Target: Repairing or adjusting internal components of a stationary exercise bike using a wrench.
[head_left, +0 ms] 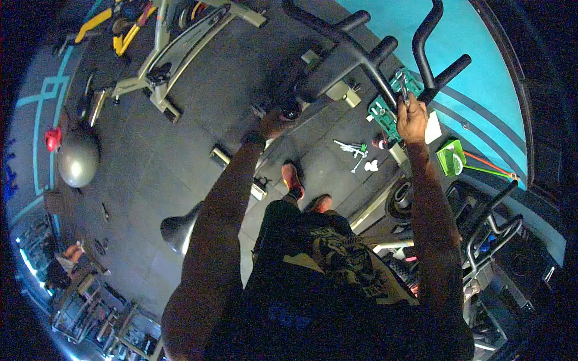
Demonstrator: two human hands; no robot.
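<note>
The fingers of your right hand (413,125) pinch the tool (404,91) beside the bar (378,77), seemingly for control; your left hand (273,125) is too shadowed to tell. Beneath the right fingers lies the case (383,115), perhaps for reach.

Tool (404,90) in R hand (413,123) is looking metallic, w/ glossy surf. Bars (374,77) alongside grip are showing smooth matt blk finish. Grn case (380,112) beyond grip is appearing as hard plastic. Dustpan (446,161) R of grip is looking like smooth plastic. Floor (211,108) below grip is reading matt, rubber-like. Ball (79,159) far L of grip is gleaming, smooth.
</note>
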